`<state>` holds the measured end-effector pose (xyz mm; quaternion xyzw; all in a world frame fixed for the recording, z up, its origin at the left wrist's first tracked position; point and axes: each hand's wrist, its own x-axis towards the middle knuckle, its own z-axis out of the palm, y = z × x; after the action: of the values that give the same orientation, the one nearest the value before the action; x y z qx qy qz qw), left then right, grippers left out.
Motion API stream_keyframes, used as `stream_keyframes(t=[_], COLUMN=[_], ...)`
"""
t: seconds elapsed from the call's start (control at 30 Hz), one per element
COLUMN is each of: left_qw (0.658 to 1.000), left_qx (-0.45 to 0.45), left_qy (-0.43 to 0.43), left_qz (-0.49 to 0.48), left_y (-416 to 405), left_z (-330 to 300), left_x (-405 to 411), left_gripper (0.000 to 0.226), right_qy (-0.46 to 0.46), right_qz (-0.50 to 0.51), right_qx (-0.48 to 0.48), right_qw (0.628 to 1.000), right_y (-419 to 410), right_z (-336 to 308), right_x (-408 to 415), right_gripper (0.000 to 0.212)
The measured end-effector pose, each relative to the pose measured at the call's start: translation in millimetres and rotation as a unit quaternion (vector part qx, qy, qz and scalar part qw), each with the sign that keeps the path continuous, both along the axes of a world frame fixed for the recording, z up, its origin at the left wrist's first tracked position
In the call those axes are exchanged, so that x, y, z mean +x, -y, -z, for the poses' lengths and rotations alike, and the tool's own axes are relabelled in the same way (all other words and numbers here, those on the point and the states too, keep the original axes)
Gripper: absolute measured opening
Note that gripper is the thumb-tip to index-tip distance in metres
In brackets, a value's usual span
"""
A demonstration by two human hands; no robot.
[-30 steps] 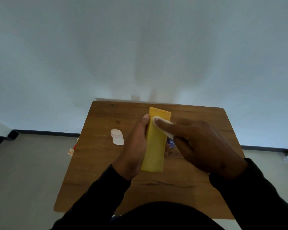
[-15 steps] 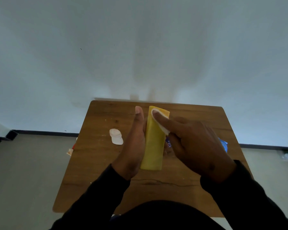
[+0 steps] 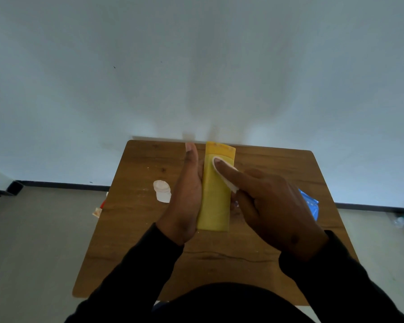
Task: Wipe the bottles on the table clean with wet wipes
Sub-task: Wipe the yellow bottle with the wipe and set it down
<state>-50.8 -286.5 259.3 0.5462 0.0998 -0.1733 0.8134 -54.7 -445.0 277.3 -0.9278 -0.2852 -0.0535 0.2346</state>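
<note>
Yellow bottle (image 3: 216, 201), white wipe (image 3: 226, 176), blue packet (image 3: 310, 203), brown wood-grain table (image 3: 278, 166)

No text, label, brand, number or sign can be read anywhere in the head view. The yellow bottle (image 3: 216, 197) shows a plain face with no print on the side turned to the camera. Just right of the yellow bottle, a small patch of purple and white marking (image 3: 235, 204) peeks out between the fingers, too small and blurred to make out. Further right of the yellow bottle, the blue packet (image 3: 310, 204) carries a few white dots but no legible letters. Left of the yellow bottle, the small pale bottle (image 3: 162, 191) bears no readable label.
</note>
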Motion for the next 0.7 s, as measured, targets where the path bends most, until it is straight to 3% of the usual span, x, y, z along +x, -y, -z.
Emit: stream_keyframes(t=[0.13, 0.27, 0.37, 0.5, 0.63, 0.7], left_qw=[1.0, 0.999, 0.999, 0.998, 0.997, 0.997], left_qx=[-0.01, -0.037, -0.046, -0.06, -0.069, -0.071], left_qy=[-0.013, 0.003, 0.003, 0.005, 0.017, 0.015], left_qz=[0.001, 0.002, 0.0, 0.009, 0.007, 0.01], left_y=[-2.6, -3.3, -6.6, -10.5, -13.0, -13.2], left_z=[2.0, 2.3, 4.8, 4.5, 3.1, 3.4], left_x=[1.0, 1.7, 1.3, 0.9, 1.3, 2.1], left_gripper=[0.088, 0.082, 0.078, 0.067, 0.064, 0.064], right_qy=[-0.006, 0.019, -0.006, 0.018, -0.013, -0.003], right_qz=[-0.062, 0.016, -0.048, 0.031, -0.062, -0.049], right_qx=[-0.012, 0.002, -0.009, 0.009, -0.005, -0.005], right_qw=[0.998, 1.0, 0.999, 0.999, 0.998, 0.999], right_y=[-1.5, 5.3, 6.2, 10.0, 14.2, 13.5], right_z=[-2.2, -5.1, -6.0, -6.7, -9.4, -7.9], right_x=[-7.1, 1.1, -6.1, 4.4, -0.8, 0.5], right_gripper=[0.057, 0.058, 0.055, 0.059, 0.054, 0.055])
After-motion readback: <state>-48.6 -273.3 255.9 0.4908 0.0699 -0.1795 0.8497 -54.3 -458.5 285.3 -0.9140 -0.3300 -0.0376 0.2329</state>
